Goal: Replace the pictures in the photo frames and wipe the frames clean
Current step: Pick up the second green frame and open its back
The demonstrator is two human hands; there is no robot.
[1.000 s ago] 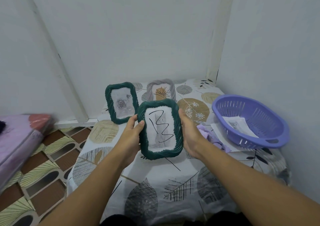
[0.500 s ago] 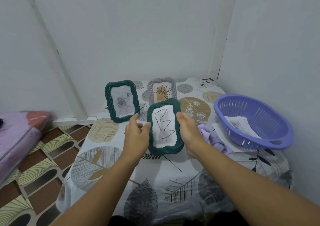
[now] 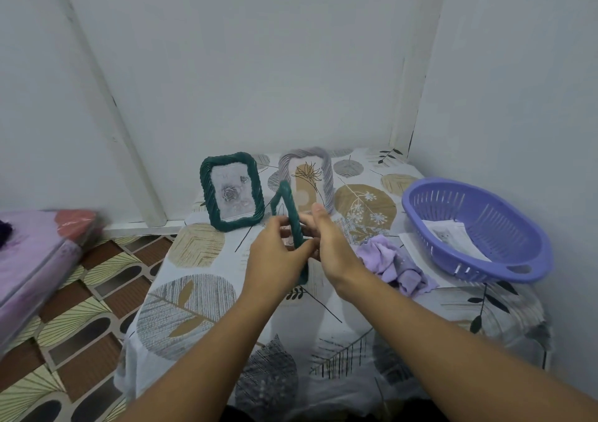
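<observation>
As a person turns it edge-on above the table (image 3: pixel 200 295), the green frame (image 3: pixel 293 224) sits pinched between left hand (image 3: pixel 275 253) and right hand (image 3: pixel 326 243), fingers curled round its rim. The step appears to be reaching the back; opening it comes next. Another green frame (image 3: pixel 231 190) and a lilac frame (image 3: pixel 307 179) stand behind, cloth (image 3: pixel 393 264) and basket (image 3: pixel 479 227) to the right.

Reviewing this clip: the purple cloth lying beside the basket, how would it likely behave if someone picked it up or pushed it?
The purple cloth lies crumpled in soft folds on the table, so it would probably hang floppy when lifted. It looks thin, so likely light for its size. Pushed, it would probably bunch and slide rather than roll or tip.
</observation>
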